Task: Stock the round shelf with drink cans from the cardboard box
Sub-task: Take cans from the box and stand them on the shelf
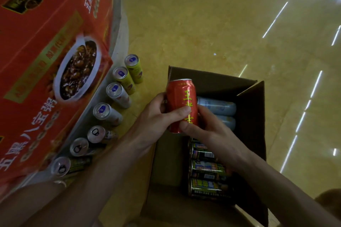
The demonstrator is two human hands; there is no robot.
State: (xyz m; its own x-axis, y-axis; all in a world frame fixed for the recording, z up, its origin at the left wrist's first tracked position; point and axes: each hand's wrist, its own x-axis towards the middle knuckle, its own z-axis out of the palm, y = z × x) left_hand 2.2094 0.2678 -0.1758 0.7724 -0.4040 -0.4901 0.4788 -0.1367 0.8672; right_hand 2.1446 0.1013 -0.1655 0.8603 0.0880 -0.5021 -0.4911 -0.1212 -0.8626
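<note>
— Why two hands on it?
— My left hand (156, 114) and right hand (208, 131) both curl their fingers round the red can (181, 101), above the open cardboard box (212, 77). I think it is to turn its label.
— Room to move?
— Toward the standing cans (108, 113) by the round shelf (119, 29), yes. The tall flap (253, 108) is at the right.

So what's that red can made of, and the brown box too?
The red can looks like thin metal, probably aluminium. Its painted side is glossy and catches the light, and the top rim is silvery. The box looks like cardboard. It is dull brown with no shine, and its flat flaps fold open at the edges.
</note>
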